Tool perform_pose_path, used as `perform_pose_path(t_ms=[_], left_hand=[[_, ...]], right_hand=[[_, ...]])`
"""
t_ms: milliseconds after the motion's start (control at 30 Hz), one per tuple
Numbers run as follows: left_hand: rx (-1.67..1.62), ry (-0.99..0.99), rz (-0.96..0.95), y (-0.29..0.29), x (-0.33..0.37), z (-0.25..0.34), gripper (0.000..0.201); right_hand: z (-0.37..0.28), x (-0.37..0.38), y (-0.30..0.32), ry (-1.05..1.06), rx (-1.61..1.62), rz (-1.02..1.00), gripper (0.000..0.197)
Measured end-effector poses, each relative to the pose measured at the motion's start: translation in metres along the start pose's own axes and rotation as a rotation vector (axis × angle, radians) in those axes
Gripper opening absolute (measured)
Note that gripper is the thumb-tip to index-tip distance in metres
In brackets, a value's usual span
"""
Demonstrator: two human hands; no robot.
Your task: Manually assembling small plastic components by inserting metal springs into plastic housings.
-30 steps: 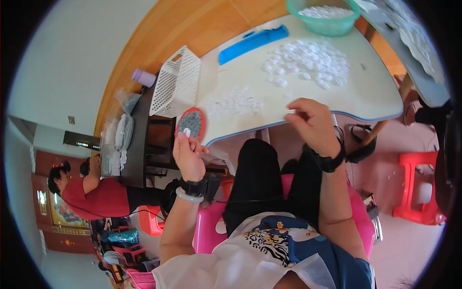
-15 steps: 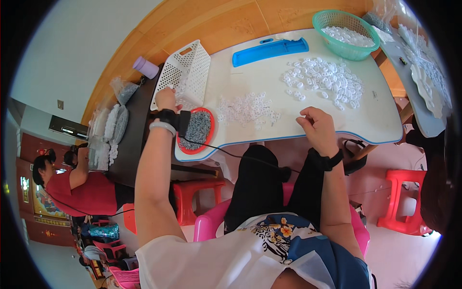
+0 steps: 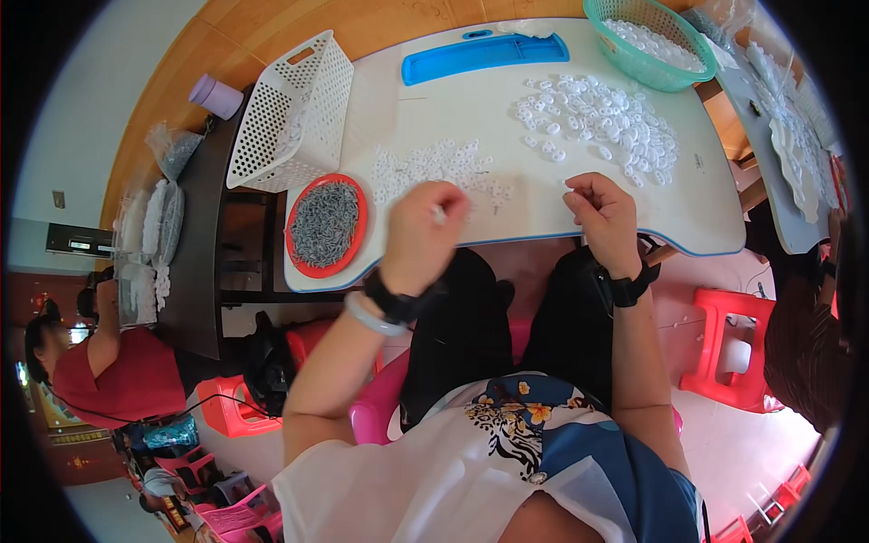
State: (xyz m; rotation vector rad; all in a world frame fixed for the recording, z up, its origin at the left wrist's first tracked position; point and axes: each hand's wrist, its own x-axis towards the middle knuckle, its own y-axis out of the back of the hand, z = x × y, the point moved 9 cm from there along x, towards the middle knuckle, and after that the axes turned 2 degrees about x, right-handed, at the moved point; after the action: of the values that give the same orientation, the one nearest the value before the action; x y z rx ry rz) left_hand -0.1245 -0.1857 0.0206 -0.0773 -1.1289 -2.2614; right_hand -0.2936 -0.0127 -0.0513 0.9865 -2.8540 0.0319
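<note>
My left hand (image 3: 424, 233), slightly blurred, is raised over the table's front edge. Its fingers are curled in, and a bit of a small white plastic piece (image 3: 439, 214) shows between them. To the right, my right hand (image 3: 605, 222) hovers by the same edge, thumb and fingers bent together; whatever they pinch is too small to make out. Behind my left hand spreads a heap of small white plastic parts (image 3: 425, 167). Beyond my right hand lies a pile of larger oval white pieces (image 3: 625, 127). A red round tray (image 3: 364, 226) of grey screws (image 3: 321, 226) sits left of my left hand.
A white perforated basket (image 3: 326, 109) stands at the table's left end, a green basket (image 3: 602, 45) of white pieces at the far right. A long blue tray (image 3: 480, 59) lies at the back. Red stools (image 3: 724, 348) flank me, and a person in red (image 3: 127, 366) sits left.
My left hand has come from the white basket rightward and nearer, to the front of the small-parts heap. My right hand stays nearly in place. The view has shifted a little.
</note>
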Motion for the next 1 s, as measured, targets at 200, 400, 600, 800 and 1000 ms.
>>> perform_pose_path(t_ms=[200, 400, 600, 800, 1000], left_hand=[[0.224, -0.041, 0.043, -0.049, -0.002, 0.02, 0.015], [0.262, -0.072, 0.014, -0.059, 0.002, 0.016, 0.012], [0.304, -0.103, -0.004, -0.062, -0.002, 0.016, 0.009], [0.173, -0.13, 0.052, -0.052, -0.006, 0.023, 0.009], [-0.092, -0.08, 0.03, -0.035, -0.011, 0.046, 0.007]], right_hand=[[0.001, -0.002, 0.0, -0.025, 0.004, -0.031, 0.012], [-0.002, -0.001, -0.001, -0.017, -0.004, -0.031, 0.012], [-0.002, 0.0, -0.001, -0.004, -0.015, -0.048, 0.013], [0.002, -0.001, 0.001, -0.003, -0.017, -0.046, 0.014], [-0.012, -0.005, -0.007, 0.093, -0.035, -0.037, 0.013]])
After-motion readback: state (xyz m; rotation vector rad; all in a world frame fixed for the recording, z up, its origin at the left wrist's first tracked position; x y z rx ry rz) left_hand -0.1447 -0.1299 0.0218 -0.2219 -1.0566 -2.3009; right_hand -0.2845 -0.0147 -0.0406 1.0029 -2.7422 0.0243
